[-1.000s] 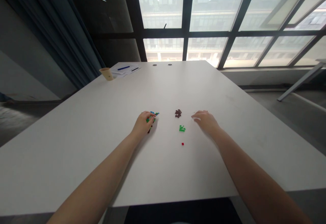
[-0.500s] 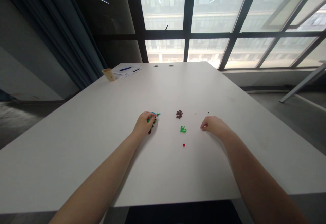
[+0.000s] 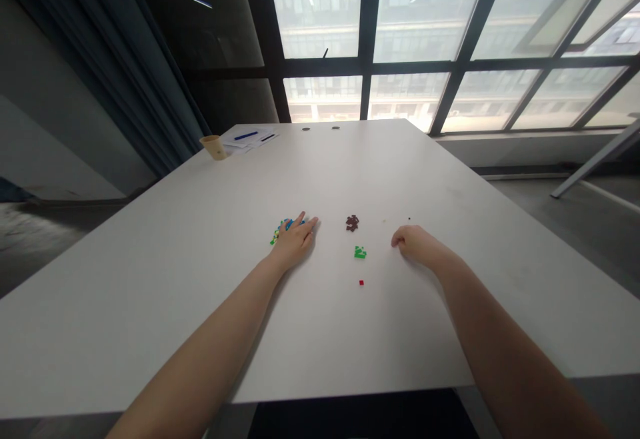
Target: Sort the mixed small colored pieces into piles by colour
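My left hand point(image 3: 294, 242) lies with fingers spread over a pile of small coloured pieces point(image 3: 275, 234), blue, green and yellow ones showing past its edge; the rest of the pile is hidden under the palm. My right hand point(image 3: 411, 242) rests on the table with its fingers curled together; whatever they may hold cannot be seen. Between the hands are a cluster of dark brown pieces point(image 3: 353, 223), a small group of green pieces point(image 3: 360, 252) and a single red piece point(image 3: 361, 282).
The white table point(image 3: 320, 339) carries a tan cup point(image 3: 214, 147) at the far left, beside papers point(image 3: 250, 138) with a blue pen point(image 3: 246, 135) on them. A tiny dark speck point(image 3: 409, 218) lies beyond my right hand. Windows stand behind the table.
My left hand has opened from a pinch and moved slightly right, its fingers now spread over the pile. My right hand has barely shifted. The brown, green and red pieces stay put.
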A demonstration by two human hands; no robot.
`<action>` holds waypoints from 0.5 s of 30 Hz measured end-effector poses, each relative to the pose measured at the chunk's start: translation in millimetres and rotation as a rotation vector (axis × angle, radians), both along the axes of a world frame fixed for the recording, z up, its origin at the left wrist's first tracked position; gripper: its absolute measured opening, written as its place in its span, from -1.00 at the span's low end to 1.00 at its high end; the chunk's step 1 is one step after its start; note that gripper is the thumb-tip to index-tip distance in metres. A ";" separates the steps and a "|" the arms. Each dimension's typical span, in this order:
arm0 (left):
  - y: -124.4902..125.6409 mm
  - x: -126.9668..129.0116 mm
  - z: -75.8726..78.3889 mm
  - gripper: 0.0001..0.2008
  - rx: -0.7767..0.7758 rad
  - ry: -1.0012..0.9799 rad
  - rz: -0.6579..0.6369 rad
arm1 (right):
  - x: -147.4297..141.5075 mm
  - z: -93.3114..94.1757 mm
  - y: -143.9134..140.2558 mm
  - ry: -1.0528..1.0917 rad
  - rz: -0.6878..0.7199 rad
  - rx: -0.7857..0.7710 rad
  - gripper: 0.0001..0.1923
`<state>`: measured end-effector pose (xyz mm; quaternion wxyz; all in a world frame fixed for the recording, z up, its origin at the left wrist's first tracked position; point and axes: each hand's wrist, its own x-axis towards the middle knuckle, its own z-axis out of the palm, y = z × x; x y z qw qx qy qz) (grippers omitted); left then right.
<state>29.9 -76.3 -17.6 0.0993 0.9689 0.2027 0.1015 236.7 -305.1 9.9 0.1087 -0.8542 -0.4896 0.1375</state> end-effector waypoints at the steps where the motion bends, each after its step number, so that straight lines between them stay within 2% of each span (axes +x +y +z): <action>1: -1.0 -0.2 -0.5 -0.58 0.013 -0.005 -0.002 | -1.9 3.2 -0.5 0.001 -0.003 0.001 -0.67; 5: -1.4 -2.7 -2.3 -0.68 0.046 -0.095 0.028 | -7.8 14.9 -2.4 -0.019 -0.041 0.094 -0.67; 10: 1.4 -1.6 -2.5 -0.76 0.008 -0.204 0.029 | -5.6 18.5 -3.4 -0.039 -0.093 0.256 -0.69; 13: -2.3 -1.2 0.3 -0.77 -0.105 -0.293 -0.011 | -5.9 18.4 -3.8 -0.047 -0.119 0.358 -0.70; 15: -10.3 -1.6 4.1 -0.78 -0.249 -0.394 -0.003 | -10.7 18.1 -1.8 -0.029 -0.115 0.438 -0.72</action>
